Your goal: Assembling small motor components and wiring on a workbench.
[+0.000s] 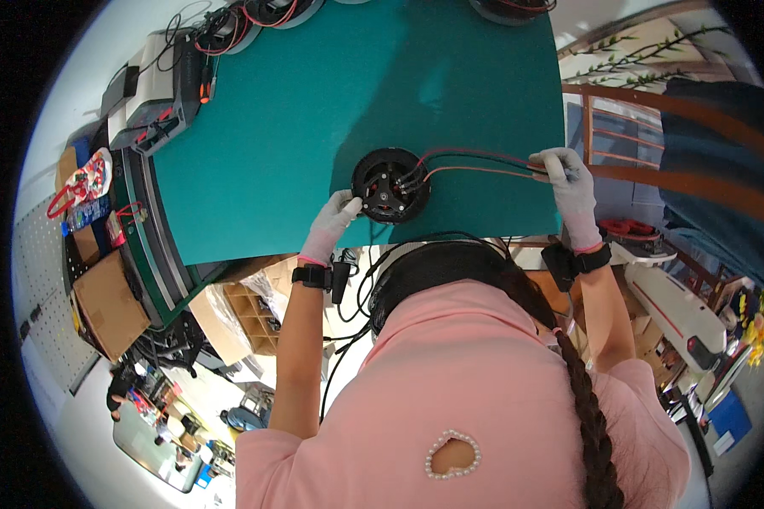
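A round black motor (388, 184) lies flat on the green mat (314, 110), close to the mat's near edge and roughly midway along that edge. Its open face points up at the camera, showing a dark hub with small red marks around the centre. Being a disc, it has no long axis of its own; the length comes from its wire bundle (475, 163), which leaves the motor's right side and runs almost level across the mat toward the mat's right edge. At least 3 leads show there, red and black, bowed slightly upward in the middle.

The left hand (334, 222), in a pale grey glove, sits at the motor's lower left rim, fingers curled and touching the housing there, steadying it. Whether the fingers wrap under the rim cannot be told. The right hand (569, 187), gloved the same, is well to the right of the motor, at the mat's right edge, closed around the far end of the wire bundle and holding it taut away from the motor.

Both wrists carry black bands (312, 276). Far up and left of the motor, past the mat's corner, stands a grey and black bench unit (157, 97) with red leads. Left of the motor, beyond the mat's left edge, cardboard boxes (110, 305) sit beside a dark rack.
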Demonstrator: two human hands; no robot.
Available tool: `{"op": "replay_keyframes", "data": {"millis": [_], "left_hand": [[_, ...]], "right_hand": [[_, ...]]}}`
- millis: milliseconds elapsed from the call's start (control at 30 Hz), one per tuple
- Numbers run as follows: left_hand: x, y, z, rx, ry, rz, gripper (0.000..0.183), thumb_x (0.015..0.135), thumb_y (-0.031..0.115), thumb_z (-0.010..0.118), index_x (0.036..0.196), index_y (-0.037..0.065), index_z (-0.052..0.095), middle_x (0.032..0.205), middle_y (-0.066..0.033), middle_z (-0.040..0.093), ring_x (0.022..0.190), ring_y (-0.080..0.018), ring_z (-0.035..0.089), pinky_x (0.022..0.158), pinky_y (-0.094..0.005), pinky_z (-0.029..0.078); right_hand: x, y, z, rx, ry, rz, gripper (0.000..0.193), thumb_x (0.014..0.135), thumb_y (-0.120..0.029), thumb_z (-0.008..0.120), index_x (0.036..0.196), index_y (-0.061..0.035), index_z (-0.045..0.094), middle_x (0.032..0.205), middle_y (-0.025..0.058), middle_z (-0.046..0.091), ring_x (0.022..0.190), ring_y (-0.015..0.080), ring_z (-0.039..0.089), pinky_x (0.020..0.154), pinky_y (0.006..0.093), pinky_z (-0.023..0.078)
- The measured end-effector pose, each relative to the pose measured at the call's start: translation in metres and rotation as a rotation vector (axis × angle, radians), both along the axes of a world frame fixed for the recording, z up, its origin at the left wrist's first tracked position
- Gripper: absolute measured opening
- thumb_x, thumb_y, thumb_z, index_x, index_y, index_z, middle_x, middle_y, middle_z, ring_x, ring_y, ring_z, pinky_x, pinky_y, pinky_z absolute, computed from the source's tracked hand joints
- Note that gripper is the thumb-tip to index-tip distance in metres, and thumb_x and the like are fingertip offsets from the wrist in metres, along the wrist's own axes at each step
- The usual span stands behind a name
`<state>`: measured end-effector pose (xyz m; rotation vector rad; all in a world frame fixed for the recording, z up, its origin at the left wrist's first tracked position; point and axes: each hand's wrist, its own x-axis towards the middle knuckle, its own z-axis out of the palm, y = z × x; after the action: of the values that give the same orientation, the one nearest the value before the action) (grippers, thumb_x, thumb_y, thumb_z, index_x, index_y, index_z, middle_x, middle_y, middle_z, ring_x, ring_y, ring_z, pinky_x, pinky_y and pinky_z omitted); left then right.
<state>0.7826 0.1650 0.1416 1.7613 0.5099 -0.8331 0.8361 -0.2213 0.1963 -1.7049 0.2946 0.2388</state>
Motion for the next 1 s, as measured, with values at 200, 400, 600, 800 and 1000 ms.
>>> {"op": "replay_keyframes", "data": {"millis": [200, 400, 600, 800, 1000], "left_hand": [[-0.001, -0.007, 0.002, 0.001, -0.015, 0.089, 0.052, 0.086, 0.031, 0.053, 0.122, -0.005, 0.043, 0.110, -0.0130, 0.056, 0.104, -0.0185, 0.053, 0.093, -0.0295, 0.038], [-0.004, -0.001, -0.005, -0.031, 0.014, 0.079, 0.053, 0.086, 0.031, 0.053, 0.123, -0.005, 0.042, 0.114, -0.0149, 0.054, 0.107, -0.0198, 0.051, 0.094, -0.0306, 0.037], [-0.005, -0.001, -0.008, -0.021, -0.044, 0.053, 0.054, 0.085, 0.034, 0.055, 0.122, -0.005, 0.044, 0.111, -0.0148, 0.056, 0.105, -0.0204, 0.052, 0.093, -0.0309, 0.038], [-0.008, 0.003, -0.020, 0.036, -0.120, -0.028, 0.057, 0.084, 0.041, 0.054, 0.118, -0.004, 0.048, 0.107, -0.0132, 0.058, 0.102, -0.0201, 0.054, 0.090, -0.0307, 0.039], [-0.007, 0.004, -0.027, 0.073, -0.190, -0.072, 0.058, 0.085, 0.047, 0.051, 0.116, -0.002, 0.051, 0.102, -0.0124, 0.060, 0.095, -0.0193, 0.056, 0.085, -0.0313, 0.041]], "right_hand": [[0.019, -0.010, -0.005, 0.029, 0.098, 0.012, 0.025, 0.086, -0.024, 0.059, 0.090, -0.0003, 0.057, 0.087, 0.0071, 0.062, 0.079, 0.0130, 0.060, 0.069, 0.0234, 0.050], [0.016, -0.014, -0.018, -0.050, 0.120, -0.043, 0.022, 0.084, -0.028, 0.062, 0.083, -0.0062, 0.058, 0.070, -0.0006, 0.053, 0.061, 0.0061, 0.051, 0.050, 0.0198, 0.038], [-0.003, -0.009, -0.007, -0.148, 0.153, -0.160, 0.022, 0.084, -0.030, 0.063, 0.083, -0.0080, 0.058, 0.067, -0.0004, 0.054, 0.054, 0.0033, 0.047, 0.046, 0.0180, 0.032], [-0.051, -0.010, -0.015, 0.236, 0.121, -0.366, 0.019, 0.085, -0.017, 0.061, 0.092, -0.0013, 0.054, 0.080, 0.0075, 0.060, 0.072, 0.0123, 0.060, 0.061, 0.0202, 0.048], [-0.118, 0.022, -0.009, 0.426, -0.016, -0.503, 0.016, 0.084, -0.007, 0.061, 0.095, 0.0013, 0.052, 0.089, 0.0111, 0.059, 0.086, 0.0208, 0.062, 0.071, 0.0245, 0.053]]}}
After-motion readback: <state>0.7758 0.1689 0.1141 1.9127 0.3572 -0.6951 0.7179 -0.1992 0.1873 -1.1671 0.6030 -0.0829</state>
